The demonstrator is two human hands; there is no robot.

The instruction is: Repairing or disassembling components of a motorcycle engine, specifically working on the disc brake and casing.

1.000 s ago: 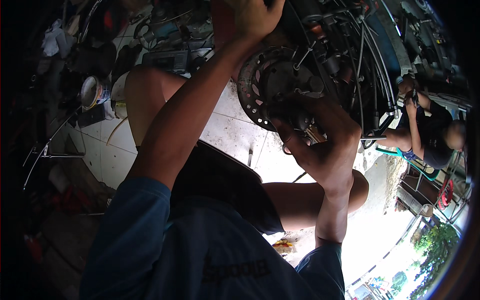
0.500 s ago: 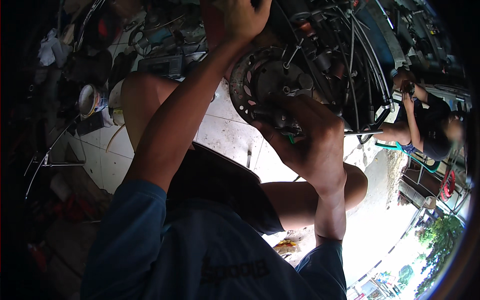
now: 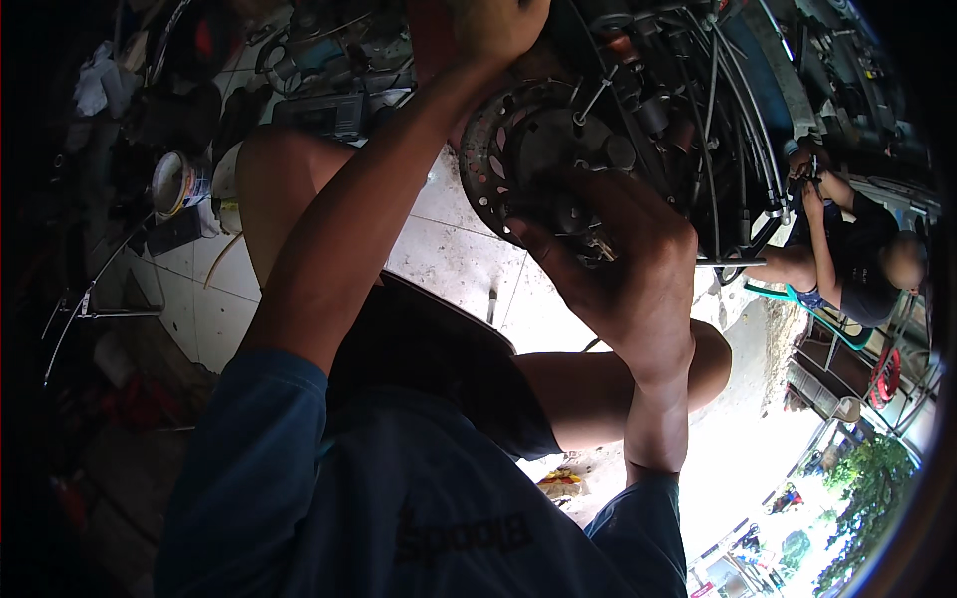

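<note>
My left hand (image 3: 493, 30) is raised at the top edge beside a red surface (image 3: 434, 55); its fingers are largely cropped, so their grip is unclear. Below it, a drilled metal brake disc (image 3: 483, 149) surrounds a dark hub (image 3: 558, 140), among rods and cables (image 3: 708, 120) of dark machinery. My right hand (image 3: 638, 269) is closed round a dark metal part (image 3: 568, 214) at the lower side of the hub, thumb at the disc's lower edge and other fingers curled over the part, partly hiding it.
A bucket (image 3: 174, 179) and black case (image 3: 319, 115) lie left among scattered parts; a chrome frame (image 3: 120, 311) stands lower left. My bent legs are on the white tiled floor (image 3: 449, 249). At right a person (image 3: 857, 269) sits on a green chair (image 3: 837, 324), hands on a small object.
My right hand first shifted slightly left, then edged up, still round the part at the hub. My left hand stays high. The seated person's hands have moved slightly.
</note>
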